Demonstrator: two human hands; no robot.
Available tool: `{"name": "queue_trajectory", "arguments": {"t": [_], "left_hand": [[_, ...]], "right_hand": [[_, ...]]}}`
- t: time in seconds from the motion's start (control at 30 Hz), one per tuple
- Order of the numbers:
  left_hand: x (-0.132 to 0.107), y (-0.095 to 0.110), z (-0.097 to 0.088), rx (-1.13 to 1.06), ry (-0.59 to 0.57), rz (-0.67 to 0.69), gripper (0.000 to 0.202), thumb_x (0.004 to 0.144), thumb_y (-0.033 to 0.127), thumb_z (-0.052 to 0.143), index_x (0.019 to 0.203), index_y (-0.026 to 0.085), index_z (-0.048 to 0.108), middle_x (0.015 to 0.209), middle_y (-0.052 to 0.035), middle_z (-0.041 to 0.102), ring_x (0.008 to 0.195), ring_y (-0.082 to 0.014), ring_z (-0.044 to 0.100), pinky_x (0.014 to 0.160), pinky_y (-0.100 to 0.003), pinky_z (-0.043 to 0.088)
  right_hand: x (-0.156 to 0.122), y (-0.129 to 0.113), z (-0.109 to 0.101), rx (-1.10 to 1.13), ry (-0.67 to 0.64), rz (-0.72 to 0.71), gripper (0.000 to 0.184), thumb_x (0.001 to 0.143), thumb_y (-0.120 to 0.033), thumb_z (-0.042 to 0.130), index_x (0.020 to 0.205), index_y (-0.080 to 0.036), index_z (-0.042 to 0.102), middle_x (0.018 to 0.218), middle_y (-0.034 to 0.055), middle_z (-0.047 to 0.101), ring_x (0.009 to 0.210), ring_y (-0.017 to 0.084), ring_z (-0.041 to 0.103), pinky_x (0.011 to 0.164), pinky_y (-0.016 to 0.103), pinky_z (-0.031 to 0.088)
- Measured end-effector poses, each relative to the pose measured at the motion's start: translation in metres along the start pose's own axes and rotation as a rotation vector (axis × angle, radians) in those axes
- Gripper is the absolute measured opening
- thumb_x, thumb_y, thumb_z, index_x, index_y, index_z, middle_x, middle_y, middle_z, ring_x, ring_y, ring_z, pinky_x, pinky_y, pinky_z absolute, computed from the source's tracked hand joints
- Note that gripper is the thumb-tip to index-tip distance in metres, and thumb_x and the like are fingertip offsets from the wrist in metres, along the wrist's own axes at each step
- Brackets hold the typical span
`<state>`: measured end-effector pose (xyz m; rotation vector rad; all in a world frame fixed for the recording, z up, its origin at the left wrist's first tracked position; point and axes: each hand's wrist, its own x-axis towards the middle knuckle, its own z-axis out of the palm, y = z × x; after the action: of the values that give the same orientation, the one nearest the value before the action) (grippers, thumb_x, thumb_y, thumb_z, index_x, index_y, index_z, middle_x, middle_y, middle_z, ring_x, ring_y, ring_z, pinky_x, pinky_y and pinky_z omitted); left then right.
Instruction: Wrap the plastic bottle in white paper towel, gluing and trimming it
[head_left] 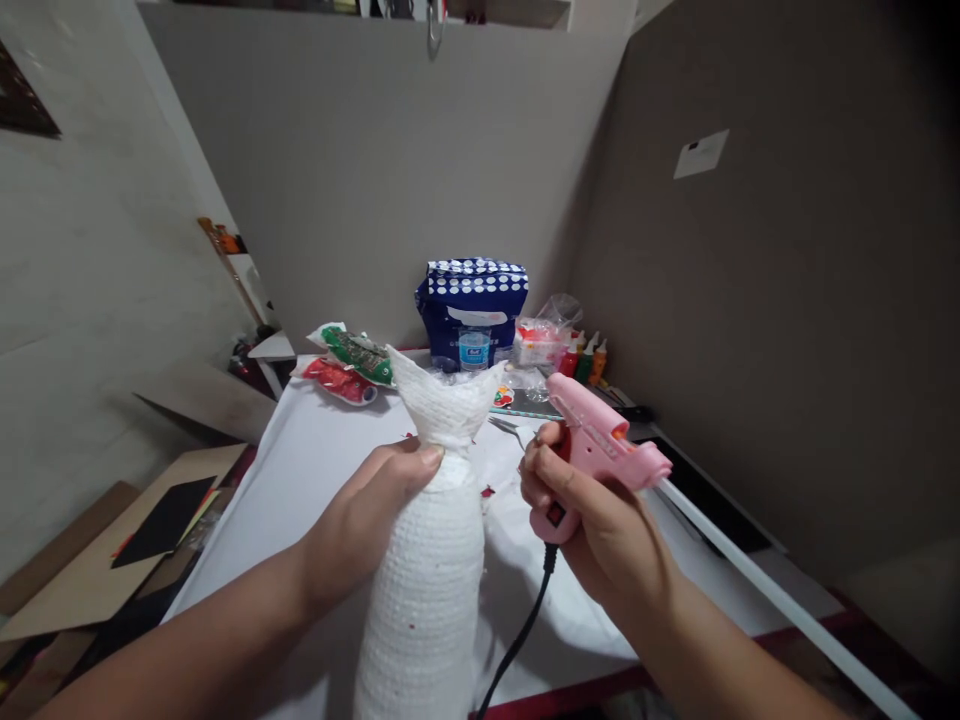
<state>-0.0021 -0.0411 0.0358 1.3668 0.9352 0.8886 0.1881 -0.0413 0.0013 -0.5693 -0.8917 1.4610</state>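
Note:
A tall white form wrapped in rows of yarn or cord [424,600] stands upright in front of me, narrowing to a neck and flaring into two points at the top. My left hand [375,490] is closed around its neck from the left, thumb on the near side. In my right hand [600,520] is a pink hot glue gun [600,440], with a long white glue stick [780,590] sticking out of its back end. The gun's nozzle is hidden from me. A black cord [525,625] hangs from its handle. Metal tweezers [506,428] lie on the table behind.
A white-covered table [300,520] bears a blue dotted bag [476,290], green and red packets [341,365], paint bottles [585,360] and a dark flat panel [712,500]. Grey boards [375,150] enclose the back and right. Cardboard [135,530] lies at left.

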Motion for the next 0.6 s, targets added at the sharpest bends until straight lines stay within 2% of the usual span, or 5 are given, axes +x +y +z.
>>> {"name": "queue_trajectory", "arguments": {"t": [0.13, 0.3, 0.43, 0.5, 0.6], "left_hand": [[0.001, 0.005, 0.004, 0.042, 0.031, 0.069, 0.038, 0.094, 0.038, 0.039, 0.077, 0.013, 0.063, 0.072, -0.0051, 0.060, 0.063, -0.0169, 0.050, 0.057, -0.028, 0.041], [0.002, 0.008, 0.003, 0.006, 0.027, 0.087, 0.041, 0.095, 0.038, 0.039, 0.071, 0.014, 0.061, 0.071, -0.0038, 0.057, 0.064, -0.0155, 0.048, 0.057, -0.025, 0.041], [0.004, 0.005, 0.002, -0.012, -0.014, 0.122, 0.040, 0.096, 0.036, 0.039, 0.072, 0.014, 0.062, 0.071, -0.0036, 0.057, 0.064, -0.0152, 0.048, 0.059, -0.025, 0.042], [0.004, 0.002, 0.002, -0.045, -0.046, 0.136, 0.036, 0.096, 0.035, 0.040, 0.081, 0.014, 0.065, 0.077, -0.0043, 0.061, 0.067, -0.0162, 0.051, 0.062, -0.026, 0.044], [0.004, 0.000, 0.002, -0.057, -0.035, 0.117, 0.035, 0.096, 0.037, 0.041, 0.098, 0.014, 0.068, 0.094, -0.0079, 0.066, 0.075, -0.0192, 0.056, 0.062, -0.027, 0.045]], "right_hand": [[-0.009, 0.000, -0.003, -0.161, -0.128, -0.055, 0.012, 0.091, -0.034, 0.062, 0.096, -0.023, 0.059, 0.076, -0.0014, 0.056, 0.065, 0.011, 0.050, 0.055, 0.022, 0.039], [-0.017, -0.001, -0.010, -0.361, -0.338, -0.026, 0.033, 0.092, -0.049, 0.055, 0.116, -0.027, 0.058, 0.102, 0.0054, 0.059, 0.064, 0.012, 0.049, 0.051, 0.026, 0.043], [-0.019, -0.002, -0.004, -0.427, -0.232, -0.057, 0.024, 0.089, -0.042, 0.060, 0.108, -0.026, 0.062, 0.092, 0.0038, 0.060, 0.059, 0.012, 0.047, 0.048, 0.026, 0.040], [-0.020, -0.004, 0.001, -0.462, -0.167, -0.097, 0.017, 0.089, -0.037, 0.061, 0.103, -0.027, 0.061, 0.101, 0.0044, 0.062, 0.058, 0.011, 0.047, 0.048, 0.026, 0.041], [-0.022, -0.007, 0.008, -0.541, -0.157, -0.126, 0.011, 0.089, -0.033, 0.061, 0.098, -0.027, 0.057, 0.112, 0.0049, 0.064, 0.056, 0.011, 0.047, 0.048, 0.027, 0.041]]}}
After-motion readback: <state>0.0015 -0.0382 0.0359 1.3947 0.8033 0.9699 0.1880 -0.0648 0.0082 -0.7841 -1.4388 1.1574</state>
